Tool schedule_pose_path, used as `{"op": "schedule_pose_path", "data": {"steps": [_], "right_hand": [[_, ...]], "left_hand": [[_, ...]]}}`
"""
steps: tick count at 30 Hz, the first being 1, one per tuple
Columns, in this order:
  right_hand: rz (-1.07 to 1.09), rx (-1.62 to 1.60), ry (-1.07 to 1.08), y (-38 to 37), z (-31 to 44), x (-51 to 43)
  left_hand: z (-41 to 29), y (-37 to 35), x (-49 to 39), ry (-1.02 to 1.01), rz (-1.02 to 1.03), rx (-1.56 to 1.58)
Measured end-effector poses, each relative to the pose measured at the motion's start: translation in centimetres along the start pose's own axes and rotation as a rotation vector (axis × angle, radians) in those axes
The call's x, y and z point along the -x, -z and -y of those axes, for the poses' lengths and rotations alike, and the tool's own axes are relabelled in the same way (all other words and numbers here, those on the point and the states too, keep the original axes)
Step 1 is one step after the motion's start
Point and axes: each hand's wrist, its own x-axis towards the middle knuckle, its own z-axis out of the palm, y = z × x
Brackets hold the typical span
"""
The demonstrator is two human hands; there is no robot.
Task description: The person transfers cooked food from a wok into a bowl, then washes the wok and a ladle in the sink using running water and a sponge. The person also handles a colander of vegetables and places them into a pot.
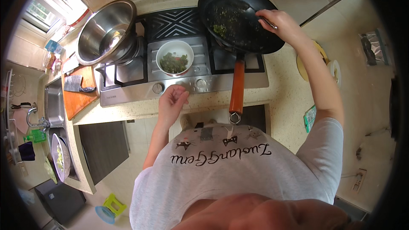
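My right hand is closed on the metal handle of a utensil whose head reaches into a black wok. Green leafy bits lie in the wok, with small pieces spread over its dark surface. The wok sits on the right burner, its orange handle pointing toward my body. Near the stove's front edge, my left hand hovers with curled fingers and holds nothing that I can see. Just beyond it, a white bowl with cooked-looking greens stands between the burners.
A large steel basin rests over the left burner. Farther left, a cleaver lies on a wooden cutting board beside the sink. A yellow plate and a small white dish are on the right counter.
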Motion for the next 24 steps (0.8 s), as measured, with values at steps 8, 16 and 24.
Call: {"op": "schedule_pose_path", "data": {"steps": [8,16,24], "right_hand": [[-0.007,-0.453,-0.125,2.1,1.8,1.4],[0.076,-0.141,0.081,0.6,2.9,0.2],[-0.055,-0.690,-0.667,5.3,-5.0,1.7]], "left_hand": [[0.1,0.5,0.3,-0.009,-0.004,0.007],[0.1,0.3,0.4,-0.028,0.003,0.026],[0.3,0.3,0.6,-0.031,0.003,0.037]]}}
